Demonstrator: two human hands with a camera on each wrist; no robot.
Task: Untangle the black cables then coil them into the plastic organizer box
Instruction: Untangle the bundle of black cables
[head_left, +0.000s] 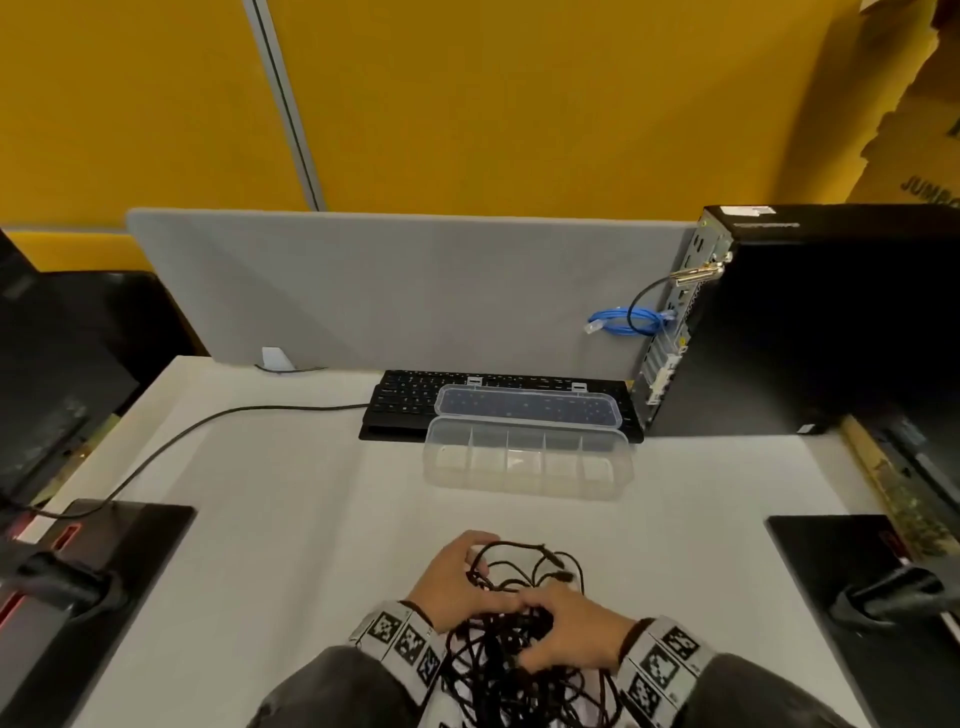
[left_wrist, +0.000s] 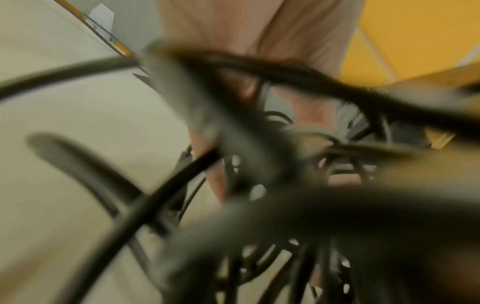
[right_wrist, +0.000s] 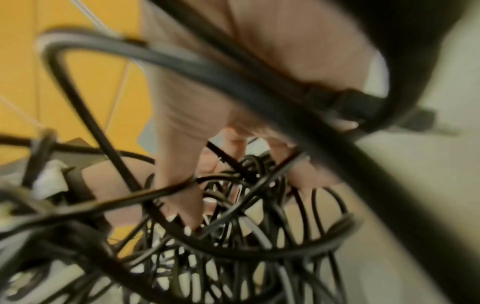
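Note:
A tangled bunch of black cables (head_left: 511, 670) lies at the near edge of the white desk (head_left: 291, 509), with loops and plugs spreading forward (head_left: 545, 566). My left hand (head_left: 457, 577) grips strands on the tangle's left side. My right hand (head_left: 571, 636) has its fingers curled into the knot from the right. The clear plastic organizer box (head_left: 527, 462) sits farther back, lid open, its several compartments bare. In the left wrist view blurred cables (left_wrist: 233, 164) fill the frame. In the right wrist view my fingers (right_wrist: 187, 197) are threaded among the cables (right_wrist: 233, 236).
A black keyboard (head_left: 410, 402) lies behind the box under its lid. A black computer tower (head_left: 810, 322) stands at the back right with a blue cable (head_left: 623, 322). Black monitor bases (head_left: 98, 587) (head_left: 852, 582) flank me. A grey divider (head_left: 389, 291) closes the desk's back.

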